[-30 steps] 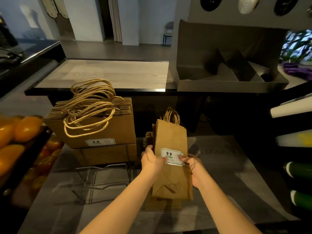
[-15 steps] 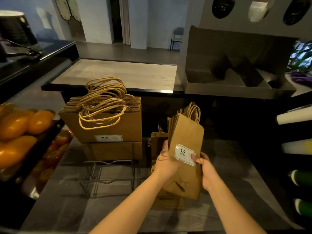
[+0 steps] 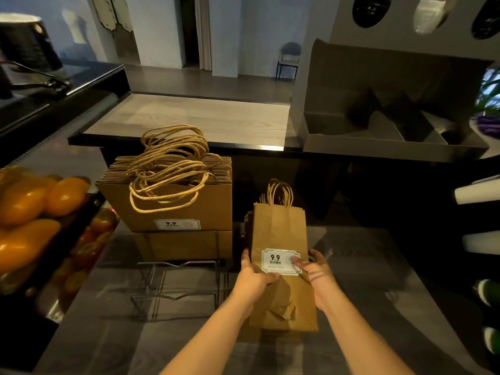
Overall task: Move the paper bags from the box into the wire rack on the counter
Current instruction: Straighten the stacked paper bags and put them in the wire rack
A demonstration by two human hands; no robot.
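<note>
A small stack of flat brown paper bags [image 3: 280,234] with twine handles and a white "9.9" label stands upright in front of me. My left hand [image 3: 255,277] grips its left edge and my right hand [image 3: 315,272] grips its right edge, thumb on the label. To the left, a wire rack [image 3: 178,282] on the grey counter [image 3: 365,280] holds a thick stack of larger paper bags [image 3: 173,204] with tangled handles at its back. The rack's front wire section is bare. I cannot make out a box.
A dark tray of orange and red fruit [image 3: 29,207] sits at the left edge. A raised wooden counter [image 3: 200,120] and a dark angular holder [image 3: 392,123] lie behind. Rolled cups or tubes [image 3: 481,190] jut from the right edge.
The held bags were tilted to the right half a second ago; now they stand straight and sit lower. Both hands keep their grip on the edges.
</note>
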